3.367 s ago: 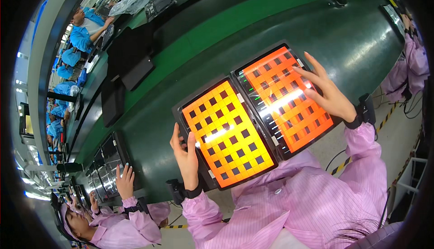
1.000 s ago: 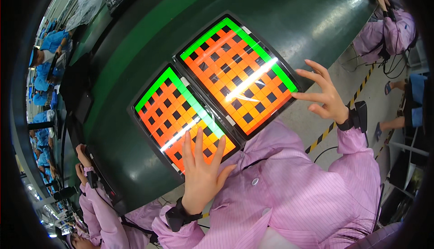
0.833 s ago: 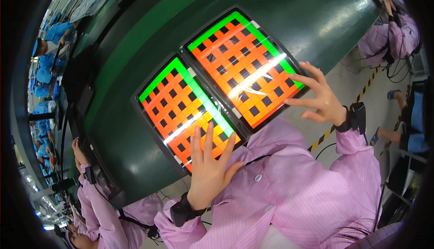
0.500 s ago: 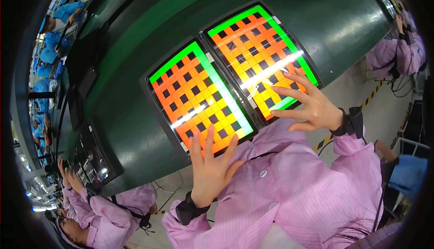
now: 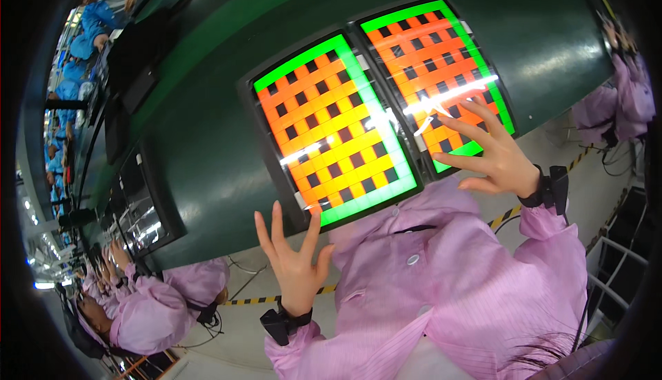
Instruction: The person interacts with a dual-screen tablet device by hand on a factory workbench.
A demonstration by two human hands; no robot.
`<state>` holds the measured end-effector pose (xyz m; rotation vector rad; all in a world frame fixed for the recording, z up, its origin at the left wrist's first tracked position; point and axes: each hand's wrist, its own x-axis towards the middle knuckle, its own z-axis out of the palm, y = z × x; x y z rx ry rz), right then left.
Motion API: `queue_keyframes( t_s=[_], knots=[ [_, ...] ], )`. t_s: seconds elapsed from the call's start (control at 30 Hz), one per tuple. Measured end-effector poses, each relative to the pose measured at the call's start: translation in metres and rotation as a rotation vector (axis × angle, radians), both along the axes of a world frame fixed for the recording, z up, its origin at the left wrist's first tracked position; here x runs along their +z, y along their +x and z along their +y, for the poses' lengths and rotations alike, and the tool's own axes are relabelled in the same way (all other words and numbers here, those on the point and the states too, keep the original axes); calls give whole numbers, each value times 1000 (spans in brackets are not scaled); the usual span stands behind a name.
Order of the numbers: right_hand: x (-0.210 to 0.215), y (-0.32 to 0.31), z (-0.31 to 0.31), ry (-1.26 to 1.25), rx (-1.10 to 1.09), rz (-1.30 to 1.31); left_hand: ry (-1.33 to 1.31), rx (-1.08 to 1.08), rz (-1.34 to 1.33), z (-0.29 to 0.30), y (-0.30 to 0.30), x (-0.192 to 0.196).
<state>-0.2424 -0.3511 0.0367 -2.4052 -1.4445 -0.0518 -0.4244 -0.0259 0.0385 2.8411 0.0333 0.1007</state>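
Two tablets lie side by side on the table, both lit with an orange and yellow grid of black squares and a green border. My left hand [image 5: 293, 270] is open with fingers spread, at the lower left corner of the left tablet [image 5: 321, 130]; its index fingertip overlaps the near edge. Over the lower part of the right tablet [image 5: 429, 56] my right hand [image 5: 498, 158] is stretched out, fingers apart. Whether its fingertips touch the glass I cannot tell. Neither hand holds anything. Thin white strokes show on the right screen near my right fingertips, and glare crosses both screens.
The tablets rest on a dark green table [image 5: 214, 187]. A flat black device [image 5: 141, 204] lies at the left. Co-workers in pink sit at left [image 5: 155, 311] and right [image 5: 600, 111]; others in blue [image 5: 103, 21] are at the far left. Striped tape [image 5: 276, 300] marks the floor.
My left hand has moved off the left screen toward its lower left corner. Green now runs along that screen's near edge. My right hand stays over the right tablet; the whole view has shifted.
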Motion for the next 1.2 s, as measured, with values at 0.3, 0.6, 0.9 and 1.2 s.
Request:
queue_keyframes(
  t_s=[0.3, 0.6, 0.9, 1.2],
  knots=[
    [5, 24, 20, -29, -8, 36, -53, 4, -19, 15, 28, -1],
    [15, 94, 54, -127, -14, -75, -59, -10, -135, 44, 108, -8],
    [3, 149, 83, -117, -120, -31, -110, 20, -194, 64, 164, -16],
    [13, 125, 62, -133, -93, -18, -76, -64, -99, 36, 149, -9]
  ],
)
